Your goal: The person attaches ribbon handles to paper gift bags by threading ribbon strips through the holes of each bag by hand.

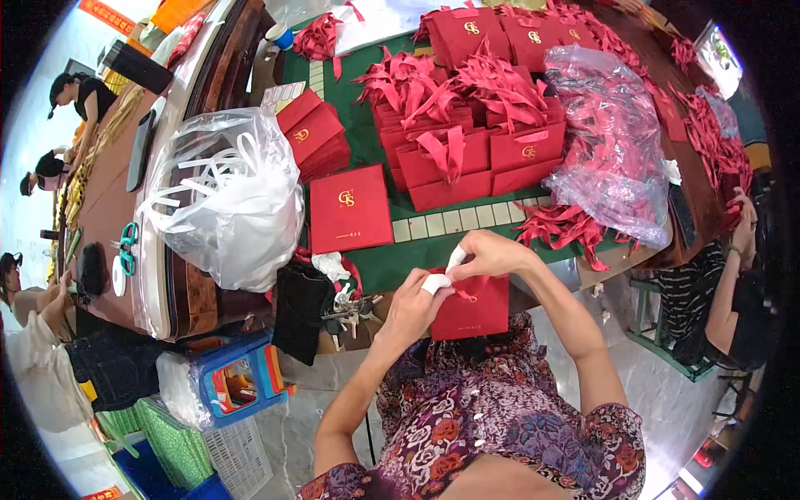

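A small red paper bag [472, 321] with a gold mark lies over my lap at the table's front edge. Both my hands meet at its top edge, fingertips close together, with white wraps on some fingers. My left hand [410, 310] is closed in a pinch at the bag's upper left corner. From above, my right hand [493, 253] pinches towards the same spot. A bit of red ribbon shows just under the fingertips; its ends are hidden by the fingers. Just beyond lies a larger flat red bag [350, 208].
Stacked red bags with ribbons [446, 167] fill the green table's middle. A clear sack of red ribbons [612, 142] stands right, a plastic bag of white straps [229, 196] left. Keys [342, 317] hang at the front edge. Other people sit at both sides.
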`<action>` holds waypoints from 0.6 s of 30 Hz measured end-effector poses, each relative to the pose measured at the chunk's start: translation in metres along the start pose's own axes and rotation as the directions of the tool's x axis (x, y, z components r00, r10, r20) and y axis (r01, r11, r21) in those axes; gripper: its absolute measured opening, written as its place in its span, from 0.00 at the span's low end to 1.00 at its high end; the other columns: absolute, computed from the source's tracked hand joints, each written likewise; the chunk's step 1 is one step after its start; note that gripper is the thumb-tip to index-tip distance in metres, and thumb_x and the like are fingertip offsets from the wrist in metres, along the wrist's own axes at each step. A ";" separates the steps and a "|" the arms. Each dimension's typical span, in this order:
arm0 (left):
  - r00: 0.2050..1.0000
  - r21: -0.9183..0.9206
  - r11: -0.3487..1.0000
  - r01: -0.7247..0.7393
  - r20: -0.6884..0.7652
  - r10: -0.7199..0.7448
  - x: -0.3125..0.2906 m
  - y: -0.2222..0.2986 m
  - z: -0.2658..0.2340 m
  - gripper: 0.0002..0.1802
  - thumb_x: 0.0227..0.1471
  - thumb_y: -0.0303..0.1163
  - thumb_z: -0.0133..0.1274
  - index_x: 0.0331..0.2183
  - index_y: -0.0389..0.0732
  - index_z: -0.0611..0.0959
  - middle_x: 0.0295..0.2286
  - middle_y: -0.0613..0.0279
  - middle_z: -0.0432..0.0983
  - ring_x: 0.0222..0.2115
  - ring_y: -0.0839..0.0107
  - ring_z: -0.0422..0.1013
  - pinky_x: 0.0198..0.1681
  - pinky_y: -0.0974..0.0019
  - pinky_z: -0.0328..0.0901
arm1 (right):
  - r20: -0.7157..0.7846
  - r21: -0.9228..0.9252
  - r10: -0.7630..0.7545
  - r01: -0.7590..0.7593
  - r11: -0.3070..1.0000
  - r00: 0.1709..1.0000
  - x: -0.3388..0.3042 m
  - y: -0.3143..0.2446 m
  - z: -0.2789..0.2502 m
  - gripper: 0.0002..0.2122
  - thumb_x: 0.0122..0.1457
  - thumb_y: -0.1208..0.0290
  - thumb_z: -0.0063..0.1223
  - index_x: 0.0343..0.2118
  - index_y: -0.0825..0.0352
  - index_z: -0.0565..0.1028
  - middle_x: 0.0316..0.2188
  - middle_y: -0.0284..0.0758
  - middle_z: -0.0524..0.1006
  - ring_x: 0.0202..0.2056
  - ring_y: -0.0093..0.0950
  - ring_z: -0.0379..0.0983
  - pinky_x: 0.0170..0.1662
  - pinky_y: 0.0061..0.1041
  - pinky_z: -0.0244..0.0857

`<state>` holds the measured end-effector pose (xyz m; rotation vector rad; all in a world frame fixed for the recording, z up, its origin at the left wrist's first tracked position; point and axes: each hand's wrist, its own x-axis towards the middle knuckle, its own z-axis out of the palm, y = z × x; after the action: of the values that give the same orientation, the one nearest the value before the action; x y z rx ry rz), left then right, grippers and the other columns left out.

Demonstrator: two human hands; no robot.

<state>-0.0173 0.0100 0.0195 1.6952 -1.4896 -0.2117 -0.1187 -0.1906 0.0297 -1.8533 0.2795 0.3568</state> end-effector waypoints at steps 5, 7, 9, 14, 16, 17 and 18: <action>0.999 -0.025 0.999 0.032 0.005 -0.032 0.000 -0.002 0.001 0.17 0.45 0.27 0.66 0.37 0.38 0.77 0.29 0.54 0.76 0.31 0.55 0.73 0.34 0.58 0.69 | 0.001 0.181 0.011 -0.011 0.983 1.000 0.003 0.006 0.005 0.10 0.50 0.66 0.64 0.30 0.68 0.84 0.21 0.30 0.80 0.21 0.18 0.71 0.26 0.23 0.64; 1.000 -0.007 1.000 0.016 0.026 -0.016 0.000 -0.004 0.000 0.17 0.45 0.27 0.66 0.37 0.38 0.77 0.29 0.54 0.75 0.30 0.55 0.73 0.34 0.58 0.69 | -0.013 0.231 0.029 -0.025 0.973 0.999 0.002 0.010 0.010 0.09 0.49 0.67 0.63 0.30 0.68 0.84 0.21 0.30 0.80 0.21 0.18 0.71 0.26 0.23 0.64; 0.997 -0.021 0.997 0.072 0.032 -0.072 -0.001 -0.005 -0.001 0.16 0.45 0.27 0.66 0.37 0.38 0.77 0.28 0.54 0.75 0.29 0.55 0.72 0.33 0.57 0.68 | -0.099 0.248 0.030 -0.005 0.969 0.995 0.001 0.002 0.013 0.09 0.50 0.67 0.63 0.28 0.69 0.83 0.20 0.30 0.80 0.22 0.17 0.70 0.26 0.22 0.64; 0.993 -0.058 0.993 0.106 0.058 -0.103 0.002 -0.003 0.003 0.14 0.46 0.29 0.66 0.35 0.38 0.78 0.27 0.55 0.75 0.27 0.56 0.70 0.30 0.59 0.66 | -0.364 0.388 0.203 -0.050 0.920 0.909 0.014 0.014 0.018 0.10 0.51 0.66 0.63 0.27 0.70 0.82 0.18 0.32 0.78 0.22 0.16 0.70 0.26 0.22 0.64; 0.993 -0.067 0.992 0.110 0.040 -0.107 0.003 -0.005 0.003 0.14 0.46 0.29 0.66 0.34 0.38 0.79 0.27 0.56 0.75 0.27 0.57 0.70 0.30 0.59 0.65 | -0.436 0.327 0.161 -0.011 0.945 0.885 0.014 0.008 0.017 0.11 0.53 0.65 0.64 0.28 0.71 0.82 0.19 0.31 0.78 0.22 0.17 0.70 0.28 0.22 0.65; 0.990 -0.062 0.989 0.133 0.053 -0.130 0.007 -0.007 0.001 0.14 0.46 0.30 0.66 0.34 0.38 0.79 0.27 0.56 0.75 0.27 0.57 0.70 0.29 0.60 0.65 | -0.484 0.263 0.109 0.026 0.964 0.868 0.015 0.013 0.017 0.13 0.55 0.63 0.62 0.30 0.71 0.81 0.21 0.36 0.80 0.24 0.24 0.75 0.30 0.26 0.67; 0.986 -0.057 0.986 0.157 0.066 -0.153 0.010 -0.008 -0.001 0.13 0.46 0.30 0.66 0.35 0.39 0.79 0.27 0.56 0.75 0.27 0.58 0.70 0.29 0.60 0.65 | -0.487 0.263 0.110 0.025 0.964 0.866 0.012 0.017 0.014 0.13 0.55 0.63 0.62 0.30 0.71 0.81 0.21 0.36 0.80 0.24 0.24 0.75 0.30 0.26 0.67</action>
<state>-0.0078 0.0006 0.0183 1.7693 -1.3810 -0.3923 -0.1154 -0.1823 0.0061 -1.6507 0.6913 -0.1398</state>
